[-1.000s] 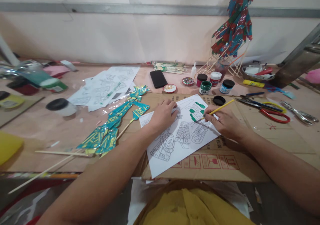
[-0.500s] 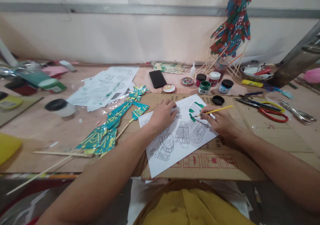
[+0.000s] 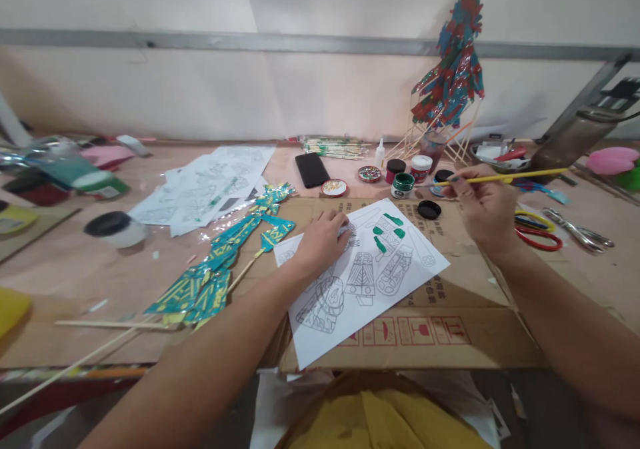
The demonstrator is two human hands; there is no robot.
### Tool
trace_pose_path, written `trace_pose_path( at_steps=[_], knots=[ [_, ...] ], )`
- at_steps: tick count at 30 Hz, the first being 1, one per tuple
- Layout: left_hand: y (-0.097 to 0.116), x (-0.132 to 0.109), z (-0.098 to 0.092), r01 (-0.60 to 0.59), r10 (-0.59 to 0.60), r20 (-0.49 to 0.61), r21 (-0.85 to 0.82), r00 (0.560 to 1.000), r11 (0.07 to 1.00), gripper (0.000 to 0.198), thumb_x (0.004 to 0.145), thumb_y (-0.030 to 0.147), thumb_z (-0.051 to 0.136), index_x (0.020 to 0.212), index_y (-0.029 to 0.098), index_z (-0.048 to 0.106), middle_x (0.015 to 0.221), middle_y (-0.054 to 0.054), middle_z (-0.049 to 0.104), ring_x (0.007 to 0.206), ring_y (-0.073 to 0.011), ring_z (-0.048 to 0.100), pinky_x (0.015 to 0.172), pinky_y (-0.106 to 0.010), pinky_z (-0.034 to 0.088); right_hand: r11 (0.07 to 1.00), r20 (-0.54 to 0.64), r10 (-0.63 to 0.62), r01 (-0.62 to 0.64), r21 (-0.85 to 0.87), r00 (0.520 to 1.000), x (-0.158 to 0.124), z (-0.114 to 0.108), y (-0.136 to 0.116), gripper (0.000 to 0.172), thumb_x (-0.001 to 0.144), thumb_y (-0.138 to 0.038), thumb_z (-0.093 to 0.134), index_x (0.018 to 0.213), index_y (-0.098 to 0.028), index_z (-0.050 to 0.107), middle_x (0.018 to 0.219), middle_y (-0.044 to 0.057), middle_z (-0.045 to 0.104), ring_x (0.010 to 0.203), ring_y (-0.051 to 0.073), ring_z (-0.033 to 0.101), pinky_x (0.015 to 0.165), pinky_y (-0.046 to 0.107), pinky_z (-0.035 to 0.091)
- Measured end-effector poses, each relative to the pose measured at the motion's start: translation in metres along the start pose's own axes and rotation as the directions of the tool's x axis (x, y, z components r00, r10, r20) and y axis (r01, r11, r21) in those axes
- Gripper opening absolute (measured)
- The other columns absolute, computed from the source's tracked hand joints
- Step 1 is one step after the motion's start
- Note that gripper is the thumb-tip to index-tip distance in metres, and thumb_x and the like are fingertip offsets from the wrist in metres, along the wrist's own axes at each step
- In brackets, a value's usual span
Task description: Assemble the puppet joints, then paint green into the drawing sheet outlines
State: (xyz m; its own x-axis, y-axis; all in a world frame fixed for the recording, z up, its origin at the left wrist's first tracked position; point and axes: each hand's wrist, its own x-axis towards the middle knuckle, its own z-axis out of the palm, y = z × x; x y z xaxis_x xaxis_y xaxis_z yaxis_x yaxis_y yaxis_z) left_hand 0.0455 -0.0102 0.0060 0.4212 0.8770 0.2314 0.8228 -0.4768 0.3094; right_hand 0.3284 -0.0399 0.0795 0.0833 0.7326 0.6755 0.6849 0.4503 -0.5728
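Observation:
A white sheet with printed line drawings (image 3: 370, 309) lies tilted on flattened cardboard (image 3: 480, 289); several shapes near its top are painted green. My left hand (image 3: 323, 239) rests on the sheet's upper left, fingers stretched out and lying flat. Raised over the cardboard's right side, my right hand (image 3: 483, 202) pinches a paintbrush with a yellow handle (image 3: 530, 174). The brush's tip points left, close to an open jar of green paint (image 3: 403, 186); whether it touches the jar I cannot tell. A black lid (image 3: 429, 209) lies just below the jars.
A teal and gold cutout figure on sticks (image 3: 233, 242) lies left of the sheet. Behind are a black phone (image 3: 311, 170), a glue bottle (image 3: 380, 152) and other paint jars (image 3: 421, 167). Scissors (image 3: 537, 236) and a red-blue figure (image 3: 453, 69) stand to the right and back.
My right hand has lifted off the sheet with the paintbrush and moved right and up, bringing the tip near the green paint. My left hand stays on the paper. The view has shifted slightly.

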Motion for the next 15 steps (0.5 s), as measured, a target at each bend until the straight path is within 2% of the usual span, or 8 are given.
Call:
trace_pose_path(
  at_steps=[3, 7, 11, 15],
  knots=[
    [0.001, 0.000, -0.001, 0.011, -0.011, 0.001, -0.013, 1.000, 1.000, 0.014, 0.092, 0.025, 0.052, 0.102, 0.020, 0.062, 0.107, -0.011, 0.063, 0.105, -0.0283, 0.059, 0.093, -0.044, 0.046, 0.979, -0.074, -0.038, 0.023, -0.201, 0.997, 0.022, -0.010, 0.015, 0.019, 0.093, -0.040, 0.051, 0.085, -0.023, 0.058, 0.071, 0.007, 0.069, 0.070, 0.025, 0.067, 0.070, 0.039, 0.050],
    [0.002, 0.000, -0.001, 0.020, -0.020, 0.005, -0.016, 1.000, 1.000, 0.014, 0.092, 0.025, 0.053, 0.101, 0.020, 0.062, 0.108, -0.011, 0.063, 0.104, -0.0269, 0.059, 0.094, -0.043, 0.046, 0.926, -0.023, 0.029, -0.035, -0.375, 0.999, 0.041, -0.014, 0.043, 0.015, 0.091, -0.033, 0.049, 0.081, -0.025, 0.058, 0.076, 0.010, 0.071, 0.078, 0.029, 0.067, 0.080, 0.045, 0.047],
    [0.002, 0.000, -0.001, 0.014, -0.014, -0.008, -0.011, 1.000, 1.000, 0.014, 0.092, 0.025, 0.052, 0.100, 0.020, 0.062, 0.108, -0.011, 0.063, 0.103, -0.0275, 0.059, 0.093, -0.044, 0.046, 0.912, -0.042, 0.095, -0.104, -0.397, 0.995, 0.046, -0.010, 0.066, 0.009, 0.087, -0.029, 0.050, 0.083, -0.024, 0.057, 0.075, 0.011, 0.071, 0.078, 0.031, 0.067, 0.083, 0.049, 0.046],
    [0.001, -0.001, -0.001, 0.009, -0.009, -0.008, 0.003, 1.000, 1.000, 0.016, 0.093, 0.025, 0.051, 0.102, 0.018, 0.062, 0.110, -0.012, 0.063, 0.103, -0.0279, 0.059, 0.092, -0.044, 0.046, 0.950, -0.065, 0.127, -0.140, -0.280, 0.990, 0.039, -0.001, 0.066, 0.015, 0.089, -0.034, 0.050, 0.086, -0.022, 0.059, 0.074, 0.010, 0.072, 0.074, 0.029, 0.068, 0.077, 0.046, 0.049]
  ],
)
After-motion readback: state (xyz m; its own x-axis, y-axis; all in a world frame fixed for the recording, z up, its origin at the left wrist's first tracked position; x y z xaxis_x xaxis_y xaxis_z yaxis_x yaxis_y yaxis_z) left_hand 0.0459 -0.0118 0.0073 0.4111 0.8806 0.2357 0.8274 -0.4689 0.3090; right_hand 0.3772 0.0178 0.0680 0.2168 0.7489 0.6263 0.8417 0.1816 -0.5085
